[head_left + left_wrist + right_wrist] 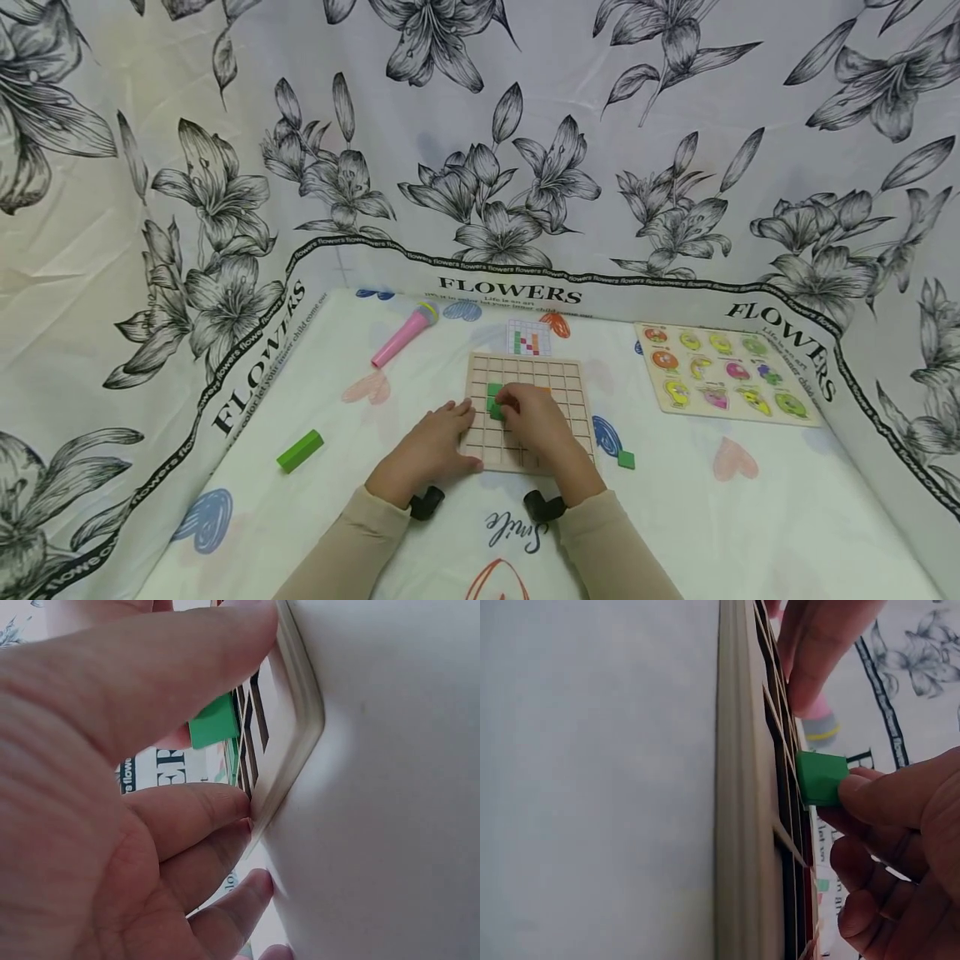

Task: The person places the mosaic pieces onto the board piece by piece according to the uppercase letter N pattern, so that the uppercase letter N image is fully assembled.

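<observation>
A wooden grid board (480,454) lies on the tablecloth. My left hand (427,446) rests at its near left corner, thumb on the near side and fingertips against the left edge. With thumb and fingers my right hand (536,421) pinches a small green block (823,778), held low against the grid. Another green block (494,390) sits in the grid just beyond those fingertips. Partly hidden behind the right hand is an orange piece (547,389). Past the board's far edge lies a card (528,337) printed with a coloured-square pattern.
A loose green block (626,459) lies right of the board, and a long green bar (300,451) to the left. Farther back are a pink toy microphone (401,337) and, at right, a fruit puzzle board (727,371). Flowered cloth (502,200) encloses the table.
</observation>
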`<action>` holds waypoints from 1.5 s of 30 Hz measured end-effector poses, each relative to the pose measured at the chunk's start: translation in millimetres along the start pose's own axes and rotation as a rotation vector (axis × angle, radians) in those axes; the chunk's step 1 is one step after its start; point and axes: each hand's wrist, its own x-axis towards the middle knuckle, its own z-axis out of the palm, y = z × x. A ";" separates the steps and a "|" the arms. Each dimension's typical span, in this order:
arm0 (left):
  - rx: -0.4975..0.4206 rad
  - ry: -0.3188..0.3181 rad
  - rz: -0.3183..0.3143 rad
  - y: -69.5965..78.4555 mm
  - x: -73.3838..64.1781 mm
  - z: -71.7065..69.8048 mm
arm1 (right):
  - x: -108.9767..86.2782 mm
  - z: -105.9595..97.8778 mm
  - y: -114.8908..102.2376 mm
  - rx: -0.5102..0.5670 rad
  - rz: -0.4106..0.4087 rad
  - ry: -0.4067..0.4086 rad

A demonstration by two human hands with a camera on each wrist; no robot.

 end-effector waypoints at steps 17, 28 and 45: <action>0.009 0.004 -0.002 1.0 0.1 1.5 | -2.1 4.6 -3.0 -0.027 -0.049 -0.060; 0.030 0.002 -0.003 1.7 1.2 1.7 | -3.1 8.2 -6.7 -0.071 -0.022 -0.047; 0.017 -0.002 -0.022 2.9 0.9 3.1 | -25.8 -74.0 48.4 0.025 0.144 0.058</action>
